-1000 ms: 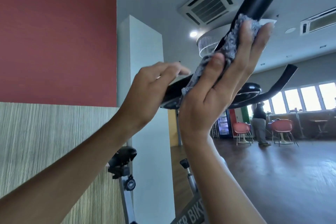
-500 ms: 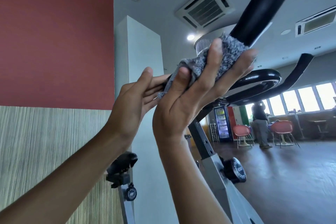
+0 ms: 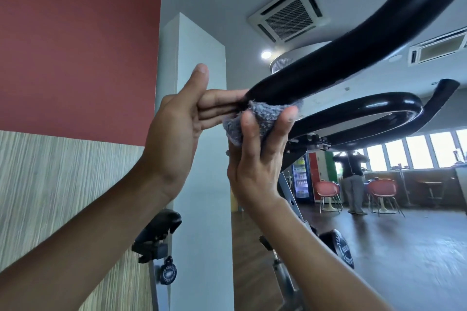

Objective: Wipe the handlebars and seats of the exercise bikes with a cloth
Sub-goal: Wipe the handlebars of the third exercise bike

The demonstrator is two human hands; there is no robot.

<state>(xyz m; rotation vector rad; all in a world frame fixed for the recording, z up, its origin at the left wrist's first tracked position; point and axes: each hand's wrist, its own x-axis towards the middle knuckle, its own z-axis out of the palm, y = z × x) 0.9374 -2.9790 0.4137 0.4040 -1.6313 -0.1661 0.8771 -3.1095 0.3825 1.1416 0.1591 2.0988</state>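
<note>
A black padded handlebar [image 3: 341, 63] of an exercise bike sweeps from upper right down to its near end at centre frame. My right hand [image 3: 255, 159] holds a grey fluffy cloth [image 3: 255, 118] bunched against the underside of that near end. My left hand [image 3: 177, 124] is flat, thumb up, with its fingers laid against the bar's tip beside the cloth. The glossy black inner loop [image 3: 374, 106] of the handlebar curves behind. A black bike seat [image 3: 161, 227] sits low, between my forearms.
A red and wood-panelled wall [image 3: 63, 83] stands close on the left, with a white pillar [image 3: 202, 134] behind my hands. The bike's grey frame with a round black knob [image 3: 341, 247] runs down below. Far right, a person [image 3: 352, 179] stands by red chairs [image 3: 326, 192] and windows.
My right hand has slid the cloth down the bar from the upper grip to its near end. The view has moved closer under the handlebar, and my left hand stays at the tip.
</note>
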